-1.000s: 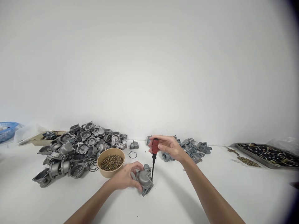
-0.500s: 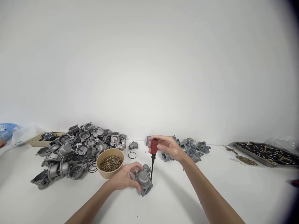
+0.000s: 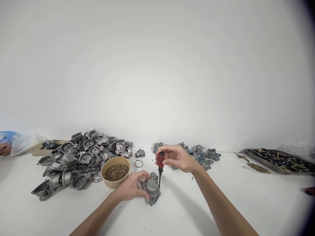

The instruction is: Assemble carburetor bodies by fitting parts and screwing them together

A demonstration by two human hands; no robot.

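My left hand (image 3: 131, 187) is wrapped round a grey cast-metal carburettor part (image 3: 152, 189) that rests on the white table (image 3: 187, 209). My right hand (image 3: 177, 158) pinches the red handle of a screwdriver (image 3: 160, 166), which stands nearly upright with its black shaft down on the right side of the part. A tan paper bowl (image 3: 115, 171) full of small brass screws stands just left of my left hand.
A big heap of grey metal bowls and covers (image 3: 81, 157) lies at the left, with black O-rings (image 3: 138, 163) beside it. More castings (image 3: 201, 154) lie behind my right hand. A metal tray (image 3: 280, 162) sits far right. Another person's hand (image 3: 5, 149) shows at the left edge.
The screwdriver and my right hand have sunk a little lower onto the part. Another person's hand has come into view at the far left edge.
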